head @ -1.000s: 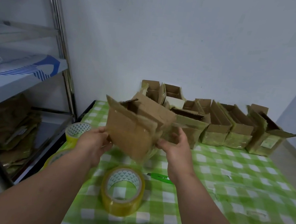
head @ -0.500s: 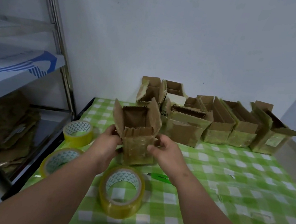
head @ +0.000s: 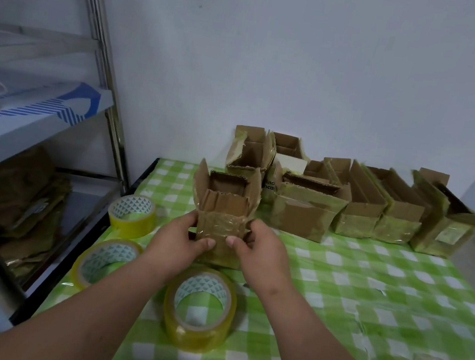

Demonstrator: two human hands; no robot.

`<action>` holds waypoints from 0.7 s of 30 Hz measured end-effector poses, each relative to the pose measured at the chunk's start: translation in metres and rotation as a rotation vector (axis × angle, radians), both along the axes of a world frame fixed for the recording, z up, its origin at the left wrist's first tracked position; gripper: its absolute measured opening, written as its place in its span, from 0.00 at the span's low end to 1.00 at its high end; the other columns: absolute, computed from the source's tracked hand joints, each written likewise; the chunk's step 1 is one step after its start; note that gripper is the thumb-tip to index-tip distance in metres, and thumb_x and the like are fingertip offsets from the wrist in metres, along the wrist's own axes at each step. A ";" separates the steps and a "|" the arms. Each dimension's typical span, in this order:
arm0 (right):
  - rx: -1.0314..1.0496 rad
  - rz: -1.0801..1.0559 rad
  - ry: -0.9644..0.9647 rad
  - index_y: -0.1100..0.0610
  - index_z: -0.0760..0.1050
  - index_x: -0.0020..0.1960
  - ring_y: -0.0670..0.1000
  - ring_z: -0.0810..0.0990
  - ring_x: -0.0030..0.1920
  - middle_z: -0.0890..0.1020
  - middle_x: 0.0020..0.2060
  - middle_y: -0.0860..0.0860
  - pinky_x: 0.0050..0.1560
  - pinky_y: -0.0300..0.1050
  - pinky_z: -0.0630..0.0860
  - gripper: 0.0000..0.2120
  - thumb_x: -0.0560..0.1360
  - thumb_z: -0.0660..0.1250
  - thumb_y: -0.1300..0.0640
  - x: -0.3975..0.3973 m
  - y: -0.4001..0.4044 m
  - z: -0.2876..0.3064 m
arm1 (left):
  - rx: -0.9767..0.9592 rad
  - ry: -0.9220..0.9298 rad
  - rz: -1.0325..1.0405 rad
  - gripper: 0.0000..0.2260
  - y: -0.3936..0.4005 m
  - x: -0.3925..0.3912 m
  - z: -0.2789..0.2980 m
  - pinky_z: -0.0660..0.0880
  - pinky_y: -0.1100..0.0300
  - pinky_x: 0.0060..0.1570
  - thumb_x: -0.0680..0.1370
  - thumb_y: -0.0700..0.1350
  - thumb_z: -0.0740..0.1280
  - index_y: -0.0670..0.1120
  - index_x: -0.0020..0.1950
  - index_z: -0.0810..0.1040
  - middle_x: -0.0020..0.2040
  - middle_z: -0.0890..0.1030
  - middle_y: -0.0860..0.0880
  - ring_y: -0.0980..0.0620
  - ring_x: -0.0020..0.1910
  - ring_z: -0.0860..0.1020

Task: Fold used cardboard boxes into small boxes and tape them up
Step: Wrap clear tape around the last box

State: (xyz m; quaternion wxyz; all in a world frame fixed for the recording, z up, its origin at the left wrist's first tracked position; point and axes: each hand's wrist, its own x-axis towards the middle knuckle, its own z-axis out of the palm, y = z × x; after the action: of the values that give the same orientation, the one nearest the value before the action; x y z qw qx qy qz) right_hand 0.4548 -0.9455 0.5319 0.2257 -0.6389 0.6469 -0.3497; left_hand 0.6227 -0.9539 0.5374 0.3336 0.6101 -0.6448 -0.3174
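A small brown cardboard box (head: 223, 208) stands upright on the green checked tablecloth (head: 367, 291), its top flaps open and shiny tape across its near face. My left hand (head: 177, 241) grips its left side, thumb on the front. My right hand (head: 259, 249) grips the right side the same way. A roll of yellow tape (head: 199, 308) lies just in front of the box, between my forearms.
Two more tape rolls (head: 131, 215) (head: 105, 263) lie at the table's left edge. Several open, taped boxes (head: 361, 210) line the back by the wall. A metal shelf rack (head: 34, 149) with flattened cardboard stands to the left.
The box was held tilted in the air, then turned upright and lowered onto the cloth. Both hands slid down to its lower sides.
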 end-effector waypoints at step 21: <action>0.013 0.168 -0.197 0.48 0.65 0.71 0.48 0.77 0.54 0.76 0.55 0.46 0.53 0.44 0.73 0.21 0.80 0.62 0.59 0.059 -0.019 0.025 | -0.122 0.245 0.253 0.12 -0.001 0.040 0.027 0.76 0.47 0.57 0.78 0.46 0.68 0.55 0.59 0.70 0.53 0.79 0.56 0.49 0.54 0.79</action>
State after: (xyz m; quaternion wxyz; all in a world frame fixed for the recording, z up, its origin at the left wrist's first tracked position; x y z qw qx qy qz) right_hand 0.5142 -0.9644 0.5572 0.3208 -0.6520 0.5681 -0.3862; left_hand 0.6624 -0.9554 0.5644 0.4834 0.6216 -0.5355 -0.3052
